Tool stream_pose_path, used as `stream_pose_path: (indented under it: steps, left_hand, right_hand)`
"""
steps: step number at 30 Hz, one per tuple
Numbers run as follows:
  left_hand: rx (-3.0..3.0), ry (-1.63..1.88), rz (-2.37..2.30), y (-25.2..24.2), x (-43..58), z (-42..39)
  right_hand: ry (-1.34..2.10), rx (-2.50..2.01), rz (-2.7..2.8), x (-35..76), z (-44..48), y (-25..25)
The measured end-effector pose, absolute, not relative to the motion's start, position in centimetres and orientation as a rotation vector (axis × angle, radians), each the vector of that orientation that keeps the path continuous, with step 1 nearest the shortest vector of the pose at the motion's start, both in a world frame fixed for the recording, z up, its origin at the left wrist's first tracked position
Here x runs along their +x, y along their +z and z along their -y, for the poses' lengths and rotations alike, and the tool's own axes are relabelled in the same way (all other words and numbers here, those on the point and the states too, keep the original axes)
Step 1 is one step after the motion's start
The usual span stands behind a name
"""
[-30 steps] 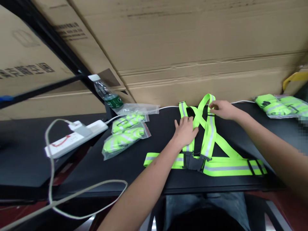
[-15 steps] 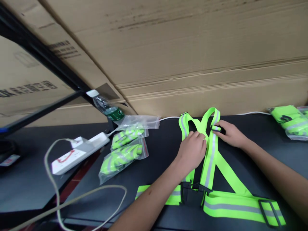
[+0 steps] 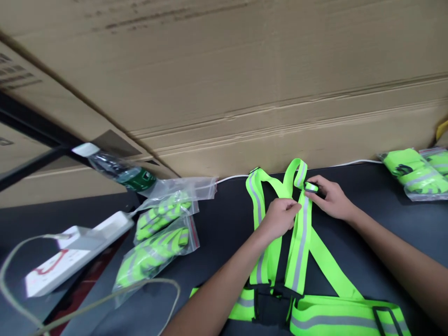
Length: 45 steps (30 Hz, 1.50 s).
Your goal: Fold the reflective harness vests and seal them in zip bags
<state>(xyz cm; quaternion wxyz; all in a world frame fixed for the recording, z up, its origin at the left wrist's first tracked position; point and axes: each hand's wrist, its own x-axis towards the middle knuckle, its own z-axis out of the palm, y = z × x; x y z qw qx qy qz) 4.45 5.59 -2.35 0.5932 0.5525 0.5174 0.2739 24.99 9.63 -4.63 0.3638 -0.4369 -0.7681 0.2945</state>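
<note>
A neon green reflective strap vest (image 3: 301, 261) with grey stripes lies spread on the black table (image 3: 224, 228). My left hand (image 3: 278, 217) pinches the crossing shoulder straps near the middle, fingers closed on the strap. My right hand (image 3: 329, 197) grips the right shoulder strap just beside it, thumb and fingers closed near a small black slider. The waist belt with its black buckle (image 3: 269, 305) runs along the near edge.
Several bagged green vests (image 3: 157, 238) lie at the left, more bagged vests (image 3: 416, 175) at the far right. A water bottle (image 3: 119, 170) leans at the back left. A white power strip (image 3: 70, 254) with its cable sits left. Large cardboard boxes (image 3: 245, 84) wall the back.
My left hand went from lying flat on the straps to pinching them. My right hand came down the strap to meet it. The view has shifted right and closer.
</note>
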Motion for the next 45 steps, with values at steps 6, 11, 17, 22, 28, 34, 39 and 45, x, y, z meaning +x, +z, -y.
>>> stream_pose_path:
  steps: [6,11,17,22,28,34,39,45]
  left_hand:
    - [1.036,0.61,-1.088,-1.4,3.9,-4.9]
    - [1.133,0.534,-1.11,-1.0,3.8,-4.6]
    - [1.074,0.554,-1.1,-1.7,4.3,-4.8]
    - [1.019,0.575,-1.03,-1.6,4.2,-4.8]
    - [0.999,0.555,-1.023,-1.6,4.1,-5.0]
    - [1.018,0.533,-1.004,-1.7,4.2,-4.9]
    - [1.004,0.535,-1.048,-1.5,4.4,-4.9]
    - [1.211,0.564,-1.189,-0.7,3.8,-5.1]
  right_hand:
    - [1.163,-1.057,1.638,25.3,-10.7,-5.1]
    - [1.186,-1.064,1.649,25.5,-11.0,-5.0]
    - [1.186,-1.056,1.677,25.3,-10.7,-4.7]
    - [1.217,-1.052,1.684,25.5,-10.6,-4.5]
    - [1.23,-1.052,1.679,25.8,-10.6,-4.3]
    - [1.225,-1.014,1.674,25.7,-10.5,-4.4]
    - [1.25,-0.971,1.643,25.6,-10.6,-4.5]
    - [1.242,-0.994,1.644,25.7,-10.6,-4.4]
